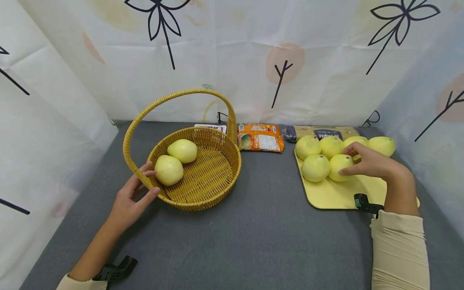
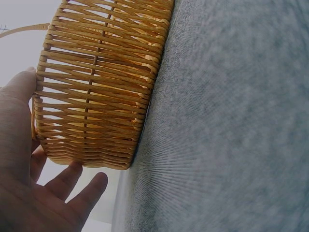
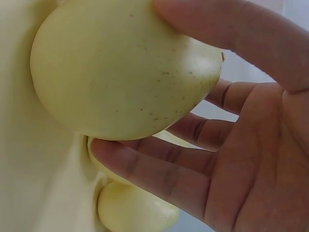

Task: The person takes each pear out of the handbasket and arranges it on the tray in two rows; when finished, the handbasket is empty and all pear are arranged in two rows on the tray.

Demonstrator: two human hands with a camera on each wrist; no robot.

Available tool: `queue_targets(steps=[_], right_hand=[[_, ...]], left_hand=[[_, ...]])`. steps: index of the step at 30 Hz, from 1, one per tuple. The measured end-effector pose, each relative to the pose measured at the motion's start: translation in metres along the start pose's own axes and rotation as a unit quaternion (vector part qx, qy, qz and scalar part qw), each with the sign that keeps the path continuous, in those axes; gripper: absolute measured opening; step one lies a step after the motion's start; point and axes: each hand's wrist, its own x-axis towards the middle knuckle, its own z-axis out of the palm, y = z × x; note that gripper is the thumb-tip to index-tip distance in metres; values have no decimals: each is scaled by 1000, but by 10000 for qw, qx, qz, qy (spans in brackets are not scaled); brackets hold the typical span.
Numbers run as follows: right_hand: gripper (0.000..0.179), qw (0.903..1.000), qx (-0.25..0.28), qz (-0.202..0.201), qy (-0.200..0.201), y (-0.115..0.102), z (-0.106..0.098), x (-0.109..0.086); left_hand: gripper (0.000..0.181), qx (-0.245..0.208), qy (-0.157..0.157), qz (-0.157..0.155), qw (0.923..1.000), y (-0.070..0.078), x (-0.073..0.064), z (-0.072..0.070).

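A yellow wicker basket (image 1: pixel 214 173) with a tall arched handle stands at left centre. Inside it, against the left side, lie two pale yellow pears (image 1: pixel 169 170). My left hand (image 1: pixel 127 201) grips the basket's left rim beside the handle's foot; in the left wrist view, the thumb lies on the rim and the other fingers spread along the woven wall. On the right, my right hand (image 1: pixel 377 163) holds a pear (image 1: pixel 339 167) at the front of a group on a yellow tray (image 1: pixel 369 189). The right wrist view shows thumb and fingers around that speckled pear (image 3: pixel 116 72), low by the tray.
Several other pears (image 1: pixel 308 147) crowd the tray's back and left. An orange snack packet (image 1: pixel 260 137) lies between basket and tray. Behind the tray is a long beige-and-blue package (image 1: pixel 322 131). White patterned cloth (image 1: pixel 246 80) rises behind the grey table (image 1: pixel 253 225).
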Motion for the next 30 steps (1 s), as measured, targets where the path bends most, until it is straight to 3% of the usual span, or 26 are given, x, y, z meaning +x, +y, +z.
queue_targets(steps=[8,16,20,24,30], right_hand=[[67,9999,-137,-18,15,-3,-1,-1],[61,9971,-90,-447,603,-25,-3,-5],[52,9922,70,-827,927,-51,1,-5],[39,9824,247,-1500,1085,-81,12,5],[22,9618,409,-2498,1046,-130,41,36]], left_hand=[[55,35,-52,-80,9999,-11,-2,-1],[55,-12,-68,-50,10000,-11,-1,-2],[53,8,-92,-42,9999,-10,0,-3],[52,-17,-81,-48,10000,-10,0,-3],[52,-71,-50,-68,9999,-10,-1,-2]])
